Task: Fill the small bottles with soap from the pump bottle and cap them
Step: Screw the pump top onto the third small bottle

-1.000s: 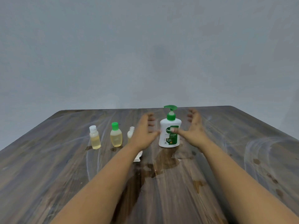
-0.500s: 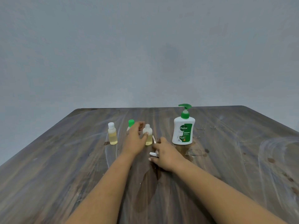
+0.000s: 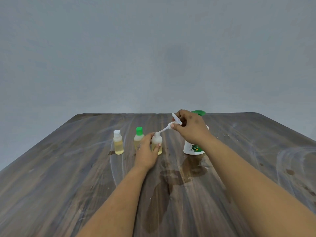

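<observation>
Small bottles stand in a row mid-counter: white-capped bottle (image 3: pixel 118 142) and green-capped bottle (image 3: pixel 138 137) are filled and closed. Third bottle (image 3: pixel 157 144), part-filled and uncapped, is gripped by the left hand (image 3: pixel 147 151). Right hand (image 3: pixel 189 128) pinches a white spray cap (image 3: pixel 174 123), its tube angled at the bottle mouth; seating remains. Pump bottle (image 3: pixel 194 148) stands just right. Wet patch on the counter (image 3: pixel 68 168); edges well apart from the work.
</observation>
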A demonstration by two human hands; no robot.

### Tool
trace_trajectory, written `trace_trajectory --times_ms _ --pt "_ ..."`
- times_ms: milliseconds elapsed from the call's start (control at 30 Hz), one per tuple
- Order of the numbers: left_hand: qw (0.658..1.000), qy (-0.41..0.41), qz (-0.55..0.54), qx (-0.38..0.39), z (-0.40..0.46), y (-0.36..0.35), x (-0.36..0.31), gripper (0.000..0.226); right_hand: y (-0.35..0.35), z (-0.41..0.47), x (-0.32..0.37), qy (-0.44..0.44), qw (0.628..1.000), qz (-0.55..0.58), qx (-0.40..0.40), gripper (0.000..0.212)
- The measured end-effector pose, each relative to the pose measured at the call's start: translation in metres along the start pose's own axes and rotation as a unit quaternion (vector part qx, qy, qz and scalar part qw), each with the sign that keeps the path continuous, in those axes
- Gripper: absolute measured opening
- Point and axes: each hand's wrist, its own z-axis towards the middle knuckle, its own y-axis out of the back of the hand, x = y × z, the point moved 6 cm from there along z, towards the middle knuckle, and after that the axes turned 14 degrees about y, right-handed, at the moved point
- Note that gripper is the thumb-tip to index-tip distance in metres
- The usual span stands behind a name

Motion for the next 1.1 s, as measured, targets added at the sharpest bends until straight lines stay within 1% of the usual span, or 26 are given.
trace_trajectory --times_ms 167,233,333,433,500,567,633,767,833,933,967,1000,1033,1067,1100 --pt "0.999 0.015 -0.034 0.019 0.004 -0.003 0.009 0.035 -0.011 0.022 0.001 0.009 0.999 -0.022 0.030 0.010" --pt "0.999 0.017 -0.045 0.020 0.005 -0.004 0.009 0.035 -0.018 0.034 0.005 0.008 0.998 -0.024 0.056 0.011" --pt "0.998 0.021 -0.062 0.025 0.003 -0.005 0.010 0.034 -0.041 0.047 0.011 0.008 0.991 -0.035 0.130 0.014" --pt "0.996 0.026 -0.073 0.034 0.004 -0.007 0.012 0.033 -0.066 0.051 0.012 0.023 0.965 -0.104 0.238 0.008" --pt "0.996 0.022 -0.084 0.037 0.004 -0.007 0.012 0.029 -0.074 0.051 0.008 0.016 0.954 -0.105 0.280 0.006" --pt "0.994 0.025 -0.097 0.039 0.005 -0.007 0.013 0.027 -0.074 0.052 0.006 0.008 0.952 -0.100 0.289 0.006" --pt "0.993 0.027 -0.105 0.042 0.007 -0.008 0.016 0.027 -0.074 0.054 0.004 0.007 0.949 -0.120 0.292 0.005" --pt "0.992 0.032 -0.111 0.040 0.008 -0.008 0.017 0.032 -0.076 0.056 0.006 0.016 0.941 -0.194 0.276 0.023" --pt "0.992 0.033 -0.116 0.040 0.007 -0.007 0.016 0.033 -0.077 0.055 0.004 0.004 0.949 -0.193 0.248 0.031" --pt "0.991 0.029 -0.120 0.043 0.007 -0.006 0.016 0.034 -0.075 0.052 -0.008 -0.032 0.963 -0.155 0.218 0.041" --pt "0.992 0.029 -0.118 0.044 0.007 -0.006 0.016 0.034 -0.075 0.050 -0.016 -0.058 0.971 -0.100 0.208 0.043" --pt "0.992 0.029 -0.111 0.045 0.006 -0.006 0.016 0.034 -0.074 0.047 -0.024 -0.100 0.977 0.004 0.190 0.048" --pt "0.993 0.031 -0.106 0.043 0.007 -0.006 0.017 0.034 -0.077 0.042 -0.028 -0.144 0.965 0.136 0.174 0.054" --pt "0.993 0.031 -0.104 0.041 0.007 -0.006 0.017 0.032 -0.082 0.037 -0.032 -0.166 0.945 0.226 0.168 0.057" --pt "0.993 0.031 -0.107 0.039 0.007 -0.006 0.017 0.030 -0.084 0.033 -0.034 -0.163 0.939 0.253 0.168 0.056"
